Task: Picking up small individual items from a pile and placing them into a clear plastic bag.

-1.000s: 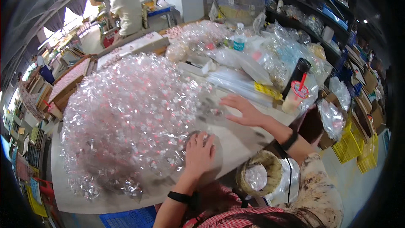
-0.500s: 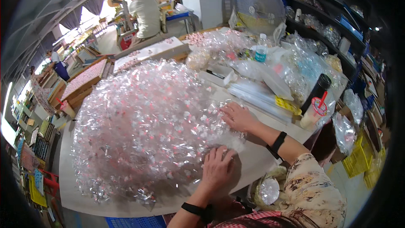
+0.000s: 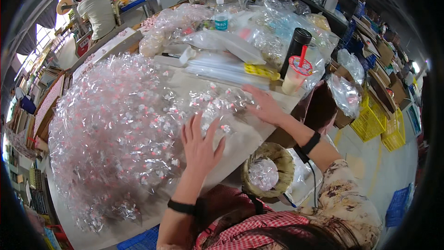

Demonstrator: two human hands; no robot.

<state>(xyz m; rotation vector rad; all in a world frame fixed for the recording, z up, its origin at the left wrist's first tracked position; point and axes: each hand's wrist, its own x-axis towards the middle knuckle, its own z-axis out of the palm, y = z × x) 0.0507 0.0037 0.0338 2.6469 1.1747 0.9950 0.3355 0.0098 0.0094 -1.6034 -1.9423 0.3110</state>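
Left hand (image 3: pixel 200 144) flat, fingers spread, holding nothing, pressing the near edge of the heap of small clear wrapped pieces (image 3: pixel 120 130); right hand (image 3: pixel 264 106) open, palm down at the heap's right fringe; advisable to sweep gently, keeping strays off the table edge (image 3: pixel 259 134)

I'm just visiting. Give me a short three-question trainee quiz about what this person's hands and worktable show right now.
1. True or false: the left hand lies flat, fingers spread, on the pile of small clear packets.
2. What does the right hand touch? A) the drink cup B) packets at the pile's edge C) the water bottle
3. What sits inside the woven basket?

Key: 1 true; 2 B; 3 a bunch of clear packets.
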